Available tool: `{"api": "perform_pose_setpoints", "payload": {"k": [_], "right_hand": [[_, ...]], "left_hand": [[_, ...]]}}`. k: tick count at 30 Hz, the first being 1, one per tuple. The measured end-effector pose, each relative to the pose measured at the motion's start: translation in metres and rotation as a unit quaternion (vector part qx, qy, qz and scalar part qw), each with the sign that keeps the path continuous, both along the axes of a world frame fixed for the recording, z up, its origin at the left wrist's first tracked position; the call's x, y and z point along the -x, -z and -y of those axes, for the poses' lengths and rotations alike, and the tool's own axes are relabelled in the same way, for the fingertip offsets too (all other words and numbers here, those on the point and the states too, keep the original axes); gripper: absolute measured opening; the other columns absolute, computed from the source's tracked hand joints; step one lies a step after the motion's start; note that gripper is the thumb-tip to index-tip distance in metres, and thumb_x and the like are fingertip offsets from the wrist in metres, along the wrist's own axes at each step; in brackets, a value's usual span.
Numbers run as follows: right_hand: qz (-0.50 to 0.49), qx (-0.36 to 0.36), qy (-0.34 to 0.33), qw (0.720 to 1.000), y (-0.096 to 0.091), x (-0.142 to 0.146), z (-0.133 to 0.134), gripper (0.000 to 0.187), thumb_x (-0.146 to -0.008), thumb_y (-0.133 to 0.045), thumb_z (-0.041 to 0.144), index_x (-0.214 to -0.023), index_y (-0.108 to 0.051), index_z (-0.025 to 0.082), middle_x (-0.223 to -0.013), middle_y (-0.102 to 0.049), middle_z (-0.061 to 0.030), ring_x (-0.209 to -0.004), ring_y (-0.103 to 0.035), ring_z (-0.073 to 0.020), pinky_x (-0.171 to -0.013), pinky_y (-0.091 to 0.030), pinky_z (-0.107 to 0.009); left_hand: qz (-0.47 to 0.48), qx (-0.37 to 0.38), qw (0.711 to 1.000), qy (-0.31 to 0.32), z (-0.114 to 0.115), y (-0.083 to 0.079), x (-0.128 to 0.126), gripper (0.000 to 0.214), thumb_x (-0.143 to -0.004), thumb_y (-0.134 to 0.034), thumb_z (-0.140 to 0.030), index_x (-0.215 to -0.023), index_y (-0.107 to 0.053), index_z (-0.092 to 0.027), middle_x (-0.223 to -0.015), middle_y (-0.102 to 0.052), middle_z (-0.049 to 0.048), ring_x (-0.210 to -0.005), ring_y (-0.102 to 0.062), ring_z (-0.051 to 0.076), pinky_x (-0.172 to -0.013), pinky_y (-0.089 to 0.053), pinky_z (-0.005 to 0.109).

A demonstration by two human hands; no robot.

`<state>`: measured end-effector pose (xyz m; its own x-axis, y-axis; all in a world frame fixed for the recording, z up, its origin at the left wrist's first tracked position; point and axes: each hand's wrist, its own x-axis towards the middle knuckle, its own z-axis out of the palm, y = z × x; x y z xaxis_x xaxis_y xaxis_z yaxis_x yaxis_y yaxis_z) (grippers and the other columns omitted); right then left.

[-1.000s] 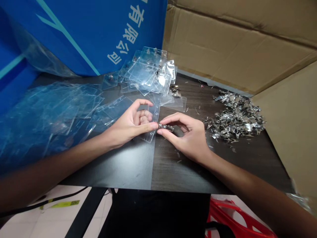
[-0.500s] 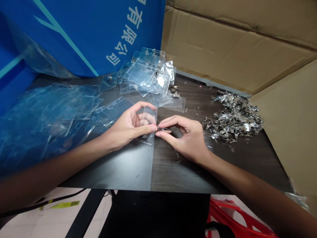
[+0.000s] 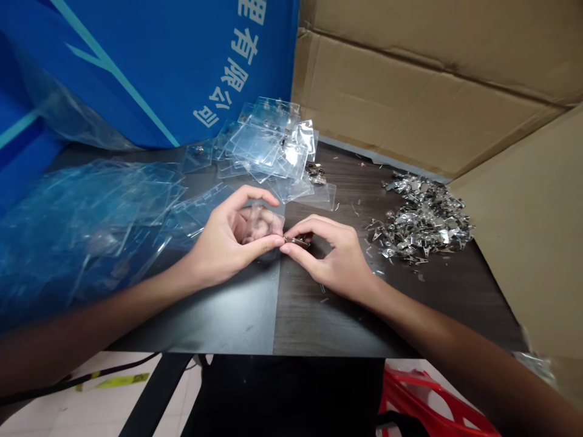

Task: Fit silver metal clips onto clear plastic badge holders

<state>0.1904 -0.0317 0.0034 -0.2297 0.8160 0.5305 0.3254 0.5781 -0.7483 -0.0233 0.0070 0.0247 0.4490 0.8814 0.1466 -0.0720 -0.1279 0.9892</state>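
your left hand [image 3: 225, 233]: bare, slim fingers | your right hand [image 3: 339, 255]: bare, likewise slender | your left forearm [image 3: 136, 297]: uncovered, long, tapering to the wrist, near end in shadow | your right forearm [image 3: 437, 331]: uncovered, tapering alike | black patch [image 3: 291, 394] at your lap: plain, too dark to tell whether clothing or seat

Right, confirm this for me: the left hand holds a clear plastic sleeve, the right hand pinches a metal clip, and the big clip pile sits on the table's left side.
One slip: the big clip pile sits on the table's right side, as the head view shows. The rest stands.
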Motion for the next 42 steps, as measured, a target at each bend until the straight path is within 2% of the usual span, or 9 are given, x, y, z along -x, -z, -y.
{"api": "perform_pose_setpoints", "payload": {"k": [4, 10, 14, 19, 30, 34, 37, 39, 42], "right_hand": [[0.023, -0.025, -0.015, 0.999, -0.002, -0.001, 0.0, 0.003, -0.101, -0.077, 0.017, -0.099, -0.078, 0.019, -0.092, -0.081, -0.0045, -0.082, -0.073, -0.0175, -0.078, -0.058, -0.033], [0.034, -0.046, -0.013, 0.998, -0.005, -0.002, -0.001, 0.007, -0.1, -0.073, 0.017, -0.095, -0.076, 0.02, -0.091, -0.081, -0.0046, -0.084, -0.073, -0.0198, -0.082, -0.058, -0.037], [0.045, -0.03, -0.009, 0.999, -0.006, -0.002, 0.0, 0.01, -0.1, -0.07, 0.02, -0.091, -0.073, 0.024, -0.089, -0.08, -0.0023, -0.081, -0.073, -0.0194, -0.08, -0.058, -0.037], [0.043, -0.012, -0.008, 0.999, -0.007, -0.002, 0.0, 0.011, -0.1, -0.069, 0.021, -0.09, -0.072, 0.024, -0.088, -0.078, -0.0028, -0.082, -0.072, -0.0195, -0.079, -0.058, -0.036], [0.022, -0.004, -0.009, 1.0, -0.011, 0.003, 0.002, 0.011, -0.096, -0.069, 0.018, -0.086, -0.069, 0.023, -0.084, -0.075, -0.0026, -0.079, -0.07, -0.0191, -0.076, -0.056, -0.033], [0.01, 0.045, 0.049, 0.998, -0.009, 0.006, 0.001, 0.009, -0.097, -0.07, 0.024, -0.089, -0.071, 0.023, -0.083, -0.076, -0.0025, -0.076, -0.07, -0.0196, -0.073, -0.056, -0.033], [-0.011, 0.111, 0.095, 0.989, -0.005, 0.006, -0.001, 0.012, -0.099, -0.07, 0.033, -0.093, -0.073, 0.022, -0.085, -0.078, -0.0038, -0.077, -0.071, -0.0208, -0.072, -0.057, -0.034], [-0.036, 0.154, 0.105, 0.982, -0.001, 0.007, -0.003, 0.018, -0.099, -0.071, 0.038, -0.105, -0.073, 0.022, -0.09, -0.08, -0.0052, -0.08, -0.073, -0.0216, -0.072, -0.058, -0.034], [-0.06, 0.199, 0.112, 0.972, 0.007, 0.007, -0.004, 0.036, -0.098, -0.071, 0.041, -0.128, -0.065, 0.021, -0.094, -0.08, -0.0051, -0.081, -0.075, -0.021, -0.076, -0.06, -0.035]], "left_hand": [[0.007, 0.01, 1.0, 0.019, -0.005, 0.0, 0.001, 0.057, -0.076, -0.097, -0.017, -0.117, -0.058, -0.02, -0.081, -0.076, 0.0013, -0.064, -0.07, 0.013, -0.055, -0.047, 0.021], [-0.009, 0.018, 0.999, 0.033, -0.007, 0.0, 0.001, 0.061, -0.075, -0.099, -0.02, -0.12, -0.058, -0.019, -0.084, -0.077, 0.0022, -0.062, -0.067, 0.012, -0.056, -0.046, 0.021], [-0.025, 0.031, 0.999, 0.035, -0.005, -0.002, 0.001, 0.061, -0.076, -0.099, -0.023, -0.122, -0.059, -0.02, -0.085, -0.075, 0.002, -0.064, -0.066, 0.012, -0.056, -0.045, 0.021], [-0.05, 0.025, 0.997, 0.055, -0.006, -0.004, 0.002, 0.061, -0.077, -0.097, -0.022, -0.126, -0.061, -0.02, -0.087, -0.075, 0.0015, -0.06, -0.056, 0.009, -0.055, -0.043, 0.02], [-0.055, 0.014, 0.996, 0.063, -0.004, 0.0, 0.004, 0.051, -0.09, -0.088, -0.033, -0.13, -0.058, -0.021, -0.088, -0.075, 0.0027, -0.071, -0.063, 0.013, -0.063, -0.044, 0.024], [-0.004, 0.058, 0.996, 0.07, -0.012, -0.004, 0.008, 0.062, -0.086, -0.092, -0.037, -0.135, -0.058, -0.021, -0.09, -0.069, 0.0007, -0.074, -0.062, 0.013, -0.065, -0.048, 0.024], [0.039, 0.114, 0.991, 0.059, -0.02, -0.008, 0.015, 0.063, -0.088, -0.09, -0.038, -0.139, -0.057, -0.02, -0.095, -0.07, 0.0036, -0.074, -0.062, 0.013, -0.06, -0.045, 0.022], [0.034, 0.125, 0.991, 0.034, -0.026, -0.01, 0.02, 0.059, -0.086, -0.09, -0.033, -0.135, -0.059, -0.018, -0.095, -0.074, 0.0054, -0.072, -0.063, 0.012, -0.058, -0.044, 0.022], [0.016, 0.097, 0.995, -0.004, -0.04, -0.015, 0.027, 0.046, -0.081, -0.092, -0.026, -0.116, -0.063, -0.017, -0.092, -0.077, 0.0066, -0.069, -0.064, 0.012, -0.06, -0.048, 0.023]]}}
